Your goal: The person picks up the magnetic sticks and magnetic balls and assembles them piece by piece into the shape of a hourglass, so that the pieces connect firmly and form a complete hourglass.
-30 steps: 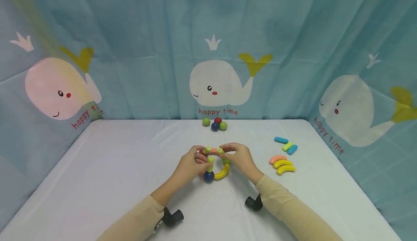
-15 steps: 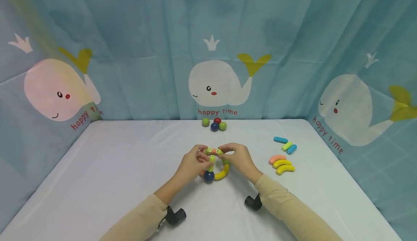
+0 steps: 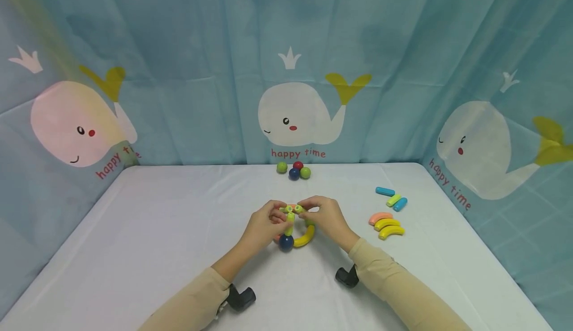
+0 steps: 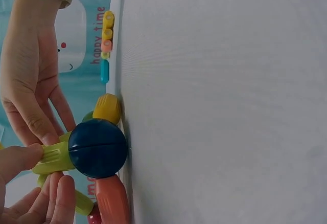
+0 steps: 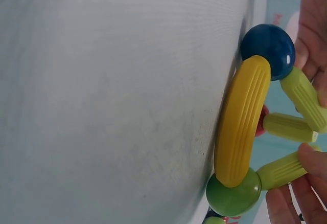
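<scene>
A ring of toy building pieces lies on the white table: a navy ball [image 3: 286, 242], a green ball [image 5: 235, 193] and a red ball [image 5: 261, 121], joined by a yellow curved stick [image 5: 242, 121] and orange curved sticks [image 4: 111, 199]. From each ball a lime stick rises and leans inward. My left hand [image 3: 264, 224] pinches the navy ball's lime stick [image 4: 53, 157] between thumb and fingers. The green ball's lime stick [image 5: 282, 172] is pinched by my right hand [image 3: 329, 216]. The red ball's lime stick [image 5: 289, 127] stands between them; whether a left finger touches it, I cannot tell.
Several loose balls [image 3: 294, 174] sit at the table's back edge. On the right lie blue straight sticks [image 3: 385, 191], a short lime stick [image 3: 394, 200], and orange and yellow curved sticks [image 3: 387, 224]. Black camera mounts [image 3: 241, 298] hang under both wrists.
The tops of the lime sticks have tilted inward and come closer together. My right fingertips have shifted slightly left, and both hands keep their grip.
</scene>
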{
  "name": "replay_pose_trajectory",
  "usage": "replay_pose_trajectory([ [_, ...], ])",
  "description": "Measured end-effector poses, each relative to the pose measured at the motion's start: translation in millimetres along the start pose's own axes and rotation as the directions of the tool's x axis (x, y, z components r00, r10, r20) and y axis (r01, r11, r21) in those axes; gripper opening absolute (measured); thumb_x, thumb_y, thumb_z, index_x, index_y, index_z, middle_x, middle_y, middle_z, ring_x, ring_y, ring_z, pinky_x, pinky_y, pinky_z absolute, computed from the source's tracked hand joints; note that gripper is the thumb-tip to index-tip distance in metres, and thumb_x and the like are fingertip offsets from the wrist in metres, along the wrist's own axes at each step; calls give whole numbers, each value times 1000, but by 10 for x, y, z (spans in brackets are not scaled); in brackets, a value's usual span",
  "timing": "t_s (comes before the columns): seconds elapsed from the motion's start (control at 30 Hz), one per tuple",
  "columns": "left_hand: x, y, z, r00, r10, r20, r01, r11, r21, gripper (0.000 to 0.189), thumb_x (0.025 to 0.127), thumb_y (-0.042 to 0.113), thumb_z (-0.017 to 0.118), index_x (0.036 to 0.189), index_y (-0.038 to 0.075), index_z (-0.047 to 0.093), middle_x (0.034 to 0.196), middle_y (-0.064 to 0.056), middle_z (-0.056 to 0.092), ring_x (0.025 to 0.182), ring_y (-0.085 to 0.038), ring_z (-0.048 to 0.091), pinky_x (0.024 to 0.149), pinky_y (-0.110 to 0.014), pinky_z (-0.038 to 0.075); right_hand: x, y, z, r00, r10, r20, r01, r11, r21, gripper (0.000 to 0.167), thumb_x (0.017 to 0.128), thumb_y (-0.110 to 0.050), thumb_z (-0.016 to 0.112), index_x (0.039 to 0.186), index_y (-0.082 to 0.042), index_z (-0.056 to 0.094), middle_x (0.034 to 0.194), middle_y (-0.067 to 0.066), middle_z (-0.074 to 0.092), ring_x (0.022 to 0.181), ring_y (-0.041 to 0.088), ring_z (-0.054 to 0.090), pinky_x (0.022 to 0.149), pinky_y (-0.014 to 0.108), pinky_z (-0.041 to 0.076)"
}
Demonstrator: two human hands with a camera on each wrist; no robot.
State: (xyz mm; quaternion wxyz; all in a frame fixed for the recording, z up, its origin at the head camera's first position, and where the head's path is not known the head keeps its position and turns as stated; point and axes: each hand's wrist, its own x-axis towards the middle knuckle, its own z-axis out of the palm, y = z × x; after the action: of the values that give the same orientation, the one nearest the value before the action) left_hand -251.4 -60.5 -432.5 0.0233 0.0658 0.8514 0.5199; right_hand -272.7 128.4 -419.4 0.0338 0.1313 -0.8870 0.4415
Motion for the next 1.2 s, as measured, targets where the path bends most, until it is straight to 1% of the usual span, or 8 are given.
replay_pose_trajectory([
  [0.2, -6, 0, 1, 1000, -4, -1, 4, 1000, -6, 43, 86, 18, 78, 124, 12, 60, 93, 2, 70, 82, -11, 62, 59, -22, 53, 1, -6, 3, 1000, -28, 7, 28, 999, -28, 19, 81, -9, 80, 100, -11, 78, 98, 2, 77, 101, 20, 68, 88, 38, 58],
  [0.37, -8, -1, 8, 1000, -11, 3, 11, 1000, -11, 43, 86, 18, 78, 124, 12, 60, 97, 1, 70, 84, -11, 62, 62, -22, 53, 4, 0, 7, 999, -41, 11, 42, 998, -38, 19, 81, -8, 80, 99, -11, 78, 97, 2, 77, 100, 19, 69, 85, 36, 59],
  [0.53, -16, 3, -3, 1000, -18, 16, 18, 1000, -4, 40, 89, 19, 74, 127, 15, 61, 104, -1, 72, 93, -13, 65, 66, -24, 55, 5, -3, 12, 999, -33, 20, 34, 999, -39, 18, 81, -9, 80, 99, -11, 78, 96, 1, 76, 98, 18, 68, 82, 34, 59],
  [0.6, -14, 2, -13, 1000, -19, 21, 19, 1000, 1, 39, 90, 19, 72, 128, 17, 62, 107, -1, 72, 95, -14, 65, 65, -25, 55, 6, -7, 13, 999, -27, 23, 28, 999, -40, 19, 81, -9, 80, 99, -11, 78, 96, 1, 76, 97, 18, 67, 83, 34, 59],
  [0.7, -12, -4, -23, 999, -17, 33, 17, 1000, -5, 40, 89, 18, 71, 129, 17, 62, 110, -2, 72, 95, -14, 65, 64, -24, 55, 11, -4, 20, 999, -27, 26, 29, 999, -47, 18, 81, -9, 80, 99, -12, 78, 96, 1, 76, 97, 17, 67, 84, 34, 59],
  [0.8, -13, 0, -29, 999, -17, 45, 17, 1000, -14, 43, 88, 17, 71, 130, 17, 61, 112, -3, 71, 94, -13, 64, 66, -24, 54, 11, -6, 22, 999, -31, 32, 33, 998, -46, 18, 82, -9, 80, 99, -11, 78, 96, 1, 76, 97, 17, 67, 84, 34, 59],
  [1.03, 14, 4, -44, 998, -10, 58, 10, 1000, -5, 44, 88, 18, 72, 130, 15, 60, 109, -1, 71, 95, -13, 63, 79, -28, 55, 5, -22, 13, 999, -41, 31, 42, 998, -39, 19, 82, -8, 80, 100, -11, 78, 97, 2, 76, 98, 18, 68, 83, 32, 60],
  [1.2, 25, -2, -55, 998, -3, 62, 2, 1000, 2, 45, 88, 19, 73, 131, 15, 59, 107, 0, 71, 95, -13, 63, 78, -29, 54, 1, -31, 8, 998, -48, 37, 50, 998, -43, 19, 82, -7, 80, 100, -11, 78, 97, 2, 76, 97, 18, 68, 82, 31, 60],
])
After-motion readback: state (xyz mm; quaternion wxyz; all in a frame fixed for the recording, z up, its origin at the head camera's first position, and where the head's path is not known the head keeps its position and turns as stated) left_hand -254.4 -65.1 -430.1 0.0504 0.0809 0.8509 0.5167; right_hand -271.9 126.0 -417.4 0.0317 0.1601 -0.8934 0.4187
